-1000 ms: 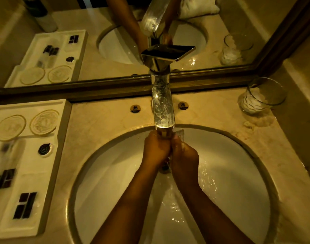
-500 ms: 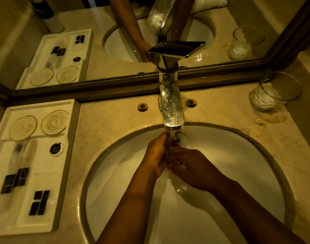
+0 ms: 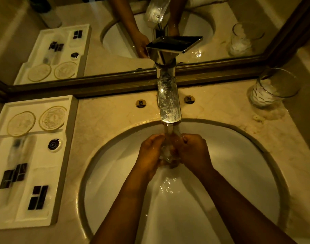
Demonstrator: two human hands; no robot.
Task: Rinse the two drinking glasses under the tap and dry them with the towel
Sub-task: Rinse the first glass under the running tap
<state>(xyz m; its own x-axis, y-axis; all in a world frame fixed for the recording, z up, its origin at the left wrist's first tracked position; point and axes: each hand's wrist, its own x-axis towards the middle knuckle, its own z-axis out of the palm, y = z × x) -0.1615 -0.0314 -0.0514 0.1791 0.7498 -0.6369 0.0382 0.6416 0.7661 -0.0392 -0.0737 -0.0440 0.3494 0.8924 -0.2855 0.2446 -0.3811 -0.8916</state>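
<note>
Far left: one white tray (image 3: 66,173) on the counter, two round coasters (image 3: 21,123) at its back, a few dark sachets (image 3: 37,197) in front. Centre: one tap (image 3: 169,106) running into the basin (image 3: 256,173). Left hand (image 3: 150,154) and right hand (image 3: 194,152) both curl around one glass (image 3: 168,152) under the stream. Far right: second glass (image 3: 272,88) upright on the counter, something white inside. Glasses: two.

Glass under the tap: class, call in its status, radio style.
Left hand and right hand both grip the glass under the running tap. Second glass waits on the counter, right. Nothing in the way.
</note>
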